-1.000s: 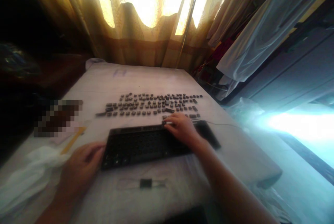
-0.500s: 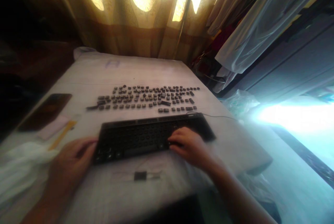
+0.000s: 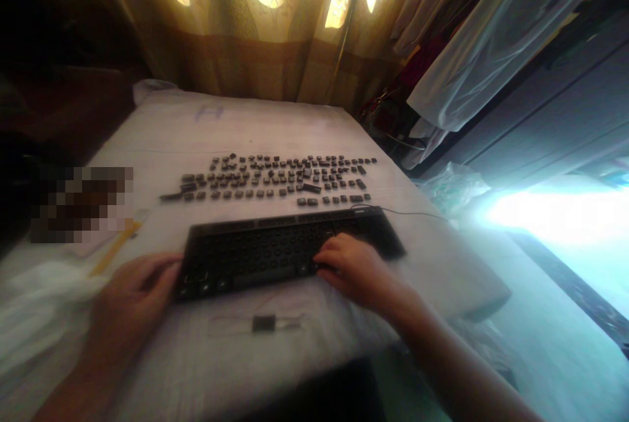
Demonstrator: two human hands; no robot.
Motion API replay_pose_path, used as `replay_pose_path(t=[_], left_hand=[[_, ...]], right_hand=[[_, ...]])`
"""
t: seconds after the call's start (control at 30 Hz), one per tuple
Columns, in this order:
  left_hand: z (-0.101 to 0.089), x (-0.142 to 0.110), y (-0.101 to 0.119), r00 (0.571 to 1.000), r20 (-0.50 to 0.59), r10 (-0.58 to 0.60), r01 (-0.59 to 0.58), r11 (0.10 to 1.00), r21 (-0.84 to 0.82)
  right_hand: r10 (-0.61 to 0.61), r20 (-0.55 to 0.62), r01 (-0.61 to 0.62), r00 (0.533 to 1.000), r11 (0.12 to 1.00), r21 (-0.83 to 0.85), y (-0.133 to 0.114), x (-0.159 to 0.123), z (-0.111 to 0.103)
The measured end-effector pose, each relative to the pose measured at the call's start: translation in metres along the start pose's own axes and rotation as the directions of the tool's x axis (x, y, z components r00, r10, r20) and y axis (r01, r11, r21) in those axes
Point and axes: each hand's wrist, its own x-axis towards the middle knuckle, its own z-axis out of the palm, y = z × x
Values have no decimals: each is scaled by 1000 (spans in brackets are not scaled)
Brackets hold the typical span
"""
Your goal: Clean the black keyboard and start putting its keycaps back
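A black keyboard (image 3: 265, 251) lies on the white-covered table, its cable leading off to the right. My left hand (image 3: 130, 297) is closed at the keyboard's left edge, fingertips and thumb against it. Over the lower right part of the keys, my right hand (image 3: 356, 271) has its thumb and fingers pinched together. Whatever sits between those fingertips is too small and blurred to name. Beyond the keyboard, loose black keycaps (image 3: 311, 189) are spread in uneven rows. Close to the front edge lies a small dark block (image 3: 264, 323) with thin pale rods or wires at its sides.
Left of the keyboard are a yellow strip (image 3: 115, 248), a pinkish flat piece (image 3: 93, 242) and crumpled white cloth or plastic (image 3: 39, 317). A pixelated patch hides a flat item there. Curtains (image 3: 211, 48) hang behind the table (image 3: 275, 124); a clear plastic bag (image 3: 455, 189) is at its right.
The whole scene sits slightly higher in the picture as the camera tilted. Both hands keep nearly the same places on the keyboard. The dark flat item at left is now pixelated.
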Motion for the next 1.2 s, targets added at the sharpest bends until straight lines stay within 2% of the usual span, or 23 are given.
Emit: replay_pose_path(t=[0.13,0.33,0.5,0.6,0.7,0.97,1.2], left_hand=[[0,0,-1,1000,12,-4,4,1000,8],[-1,-1,4,998,13,-58,57,998,19],[-3,1,8,998,23,-55,55,998,29],[-3,1,7,999,15,-34,34,999,30],[-2,0,6,1000,14,-23,23,1000,21],[-3,0,8,1000,18,-22,21,999,36],[-3,1,8,1000,12,-22,21,998,53]], right_hand=[[-11,0,11,1000,999,-37,-1,-1,-1],[-11,-65,9,998,1000,-27,0,-7,-2],[-70,-197,59,978,997,-58,-6,-16,6],[-133,-314,86,940,983,-159,-13,-23,21],[-137,-396,49,908,973,-225,-18,-28,37],[-110,-430,-7,896,965,-261,-21,-38,57],[-117,-445,6,888,970,-244,-22,-38,57]])
